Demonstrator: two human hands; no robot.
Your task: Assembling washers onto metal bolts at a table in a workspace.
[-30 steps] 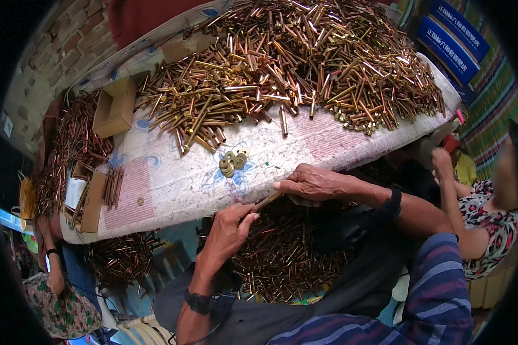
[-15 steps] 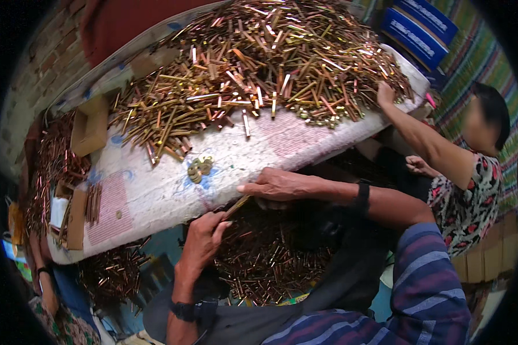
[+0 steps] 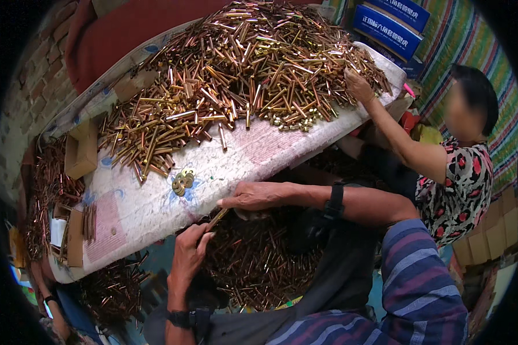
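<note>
My left hand point(image 3: 188, 247) is closed on a slim brass-coloured metal rod point(image 3: 217, 218), which slants up to the right between my hands. Its upper end meets my right hand point(image 3: 255, 196), whose fingers are curled, with the thumb side stretched leftward over the rod's tip. The underside of the right hand is hidden. Both hands are just off the near edge of a padded table point(image 3: 213, 168). On its cloth, beyond my hands, lies a small cluster of brass-coloured washers point(image 3: 182, 182). A large heap of copper and brass-coloured metal rods point(image 3: 236, 75) covers the far side.
Another person's hand point(image 3: 359, 86) touches the heap at the right. More rods point(image 3: 259, 270) lie below the table. Small cardboard boxes point(image 3: 82, 150) stand at the left, one holding rods point(image 3: 90, 223) beside it. Blue cartons point(image 3: 388, 29) are stacked at the far right.
The whole view has shifted slightly, so table and hands appear further left. My hands keep nearly the same pose around the rod. The other person's hand remains at the heap.
</note>
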